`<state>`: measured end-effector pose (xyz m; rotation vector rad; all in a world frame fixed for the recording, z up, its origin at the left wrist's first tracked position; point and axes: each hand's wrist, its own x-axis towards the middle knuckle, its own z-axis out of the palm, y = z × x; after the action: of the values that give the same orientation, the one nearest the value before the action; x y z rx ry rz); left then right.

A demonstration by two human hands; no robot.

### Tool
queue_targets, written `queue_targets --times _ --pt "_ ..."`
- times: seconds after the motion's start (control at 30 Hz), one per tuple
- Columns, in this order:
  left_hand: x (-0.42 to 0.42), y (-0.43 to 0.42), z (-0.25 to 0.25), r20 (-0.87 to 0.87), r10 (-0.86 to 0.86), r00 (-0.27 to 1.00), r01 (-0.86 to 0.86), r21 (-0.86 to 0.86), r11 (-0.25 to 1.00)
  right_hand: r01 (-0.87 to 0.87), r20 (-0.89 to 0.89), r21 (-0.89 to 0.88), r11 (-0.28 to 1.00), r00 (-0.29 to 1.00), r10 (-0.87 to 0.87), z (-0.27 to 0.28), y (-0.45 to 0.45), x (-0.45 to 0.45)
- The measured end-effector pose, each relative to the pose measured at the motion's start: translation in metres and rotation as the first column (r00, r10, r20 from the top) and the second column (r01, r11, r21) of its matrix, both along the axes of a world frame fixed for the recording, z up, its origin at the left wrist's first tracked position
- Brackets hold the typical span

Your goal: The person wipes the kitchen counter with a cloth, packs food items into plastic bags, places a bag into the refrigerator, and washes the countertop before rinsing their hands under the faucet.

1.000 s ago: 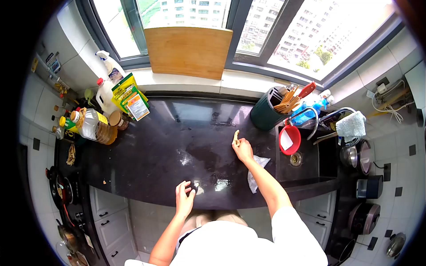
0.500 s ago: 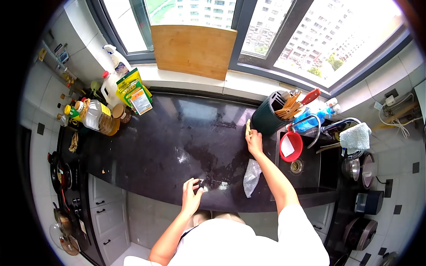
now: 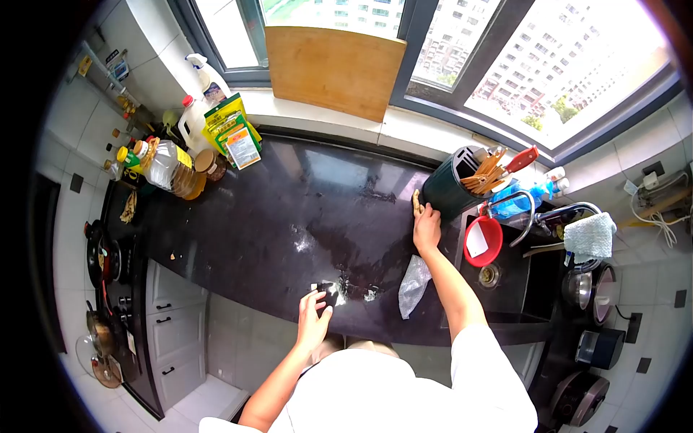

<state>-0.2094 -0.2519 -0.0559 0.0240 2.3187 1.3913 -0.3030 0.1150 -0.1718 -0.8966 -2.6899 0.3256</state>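
Note:
At the far right of the counter, my right hand (image 3: pixel 427 229) reaches to a knobbly tan piece of ginger (image 3: pixel 416 200). Its fingertips are closed at the ginger's near end, and the ginger stands against the dark green knife holder (image 3: pixel 442 189). Near the front edge, my left hand (image 3: pixel 313 322) is held low with fingers bent and apart, nothing visible between them. Just beyond those fingers is a small black and white patch (image 3: pixel 329 291); I cannot tell whether it is an object or a reflection. A crumpled clear plastic bag (image 3: pixel 413 287) lies beside my right forearm.
Wet streaks mark the black counter (image 3: pixel 245 216). To the right are a sink (image 3: pixel 509 289) with a red bowl (image 3: pixel 493 249) and a curved faucet (image 3: pixel 533 216). An oil bottle (image 3: pixel 170 169) and seasoning packets (image 3: pixel 234 133) stand left. A wooden board (image 3: pixel 336 72) leans at the window.
The view has turned slightly, so the surroundings sit further right in it. My right hand remains at the ginger by the knife holder. My left hand has hardly moved.

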Motion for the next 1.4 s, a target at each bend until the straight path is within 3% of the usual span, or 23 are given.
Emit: queue_targets --times 0.1,0.13,0.3,0.5,0.63,0.77,0.8,0.93,1.17,1.33,1.4 --pt "0.002 0.005 -0.003 -0.009 -0.035 0.999 0.035 0.001 0.999 -0.06 -0.16 -0.014 0.998 0.985 0.057 0.018 -0.014 0.018" --pt "0.001 0.006 -0.001 -0.015 -0.05 0.999 0.05 0.003 0.999 -0.08 -0.06 -0.106 0.991 0.995 0.074 0.023 -0.019 0.028" --pt "-0.002 0.015 0.0 -0.019 -0.096 0.995 0.096 0.02 0.995 -0.177 -0.127 -0.245 0.953 0.981 0.149 0.036 -0.038 0.106" --pt "-0.007 0.023 0.001 -0.036 -0.213 0.976 0.214 0.035 0.976 -0.206 0.173 -0.323 0.924 0.947 0.271 0.044 -0.064 0.174" --pt "-0.009 0.031 0.007 -0.032 -0.287 0.958 0.288 0.061 0.956 -0.289 0.249 -0.237 0.927 0.905 0.346 0.037 -0.074 0.182" --pt "-0.007 0.032 0.005 -0.052 -0.381 0.923 0.384 0.064 0.921 -0.155 0.166 -0.186 0.97 0.968 0.186 0.014 -0.061 0.18" --pt "-0.008 0.032 0.006 -0.048 -0.392 0.919 0.394 0.06 0.917 -0.132 0.065 -0.087 0.987 0.988 0.138 0.01 -0.058 0.18" --pt "-0.002 0.031 0.015 -0.02 -0.447 0.894 0.447 0.054 0.893 0.009 0.11 -0.093 0.996 0.994 0.001 0.009 -0.05 0.184" --pt "-0.002 0.024 0.006 -0.055 -0.543 0.838 0.546 0.057 0.836 0.401 0.096 -0.212 0.891 0.916 -0.39 0.014 -0.028 0.223" --pt "-0.007 0.025 0.004 -0.073 -0.577 0.813 0.58 0.032 0.814 0.523 0.114 -0.292 0.801 0.85 -0.514 0.015 -0.017 0.262" --pt "-0.008 0.029 -0.001 -0.081 -0.579 0.811 0.582 0.022 0.813 0.527 0.037 -0.447 0.723 0.818 -0.574 0.012 -0.006 0.27"
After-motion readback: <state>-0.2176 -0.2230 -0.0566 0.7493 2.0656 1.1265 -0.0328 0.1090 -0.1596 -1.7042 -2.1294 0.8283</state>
